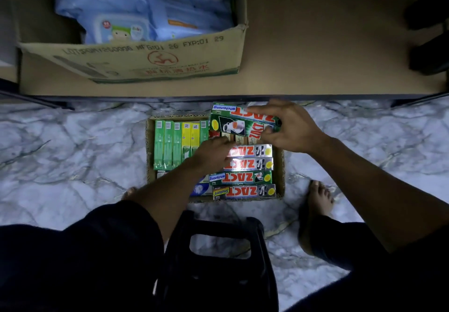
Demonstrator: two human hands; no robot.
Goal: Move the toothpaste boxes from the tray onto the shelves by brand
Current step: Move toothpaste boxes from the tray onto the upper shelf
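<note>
Cardboard forms the shallow tray, which sits on the pale marbled floor just in front of a low brown shelf. The right hand hovers over the tray's far right corner, thumb below and fingers above, clamped on a pair of green toothpaste boxes marked ZACT; the two are stacked and lie slightly askew. The left hand reaches down into the middle of the tray, its fingers close together and resting on the end of the nearest of the silver boxes; whether they pinch it I cannot tell. Nearer the person lie a green whitening box and a grey smokers box, both flat and side by side. Along the tray's left side stand slim green boxes with yellow boxes beside them. On the shelf's left part rests an open brown carton filled with blue wipe packs. A black stool stands between the person's knees, and a bare foot is planted just right of the tray.
</note>
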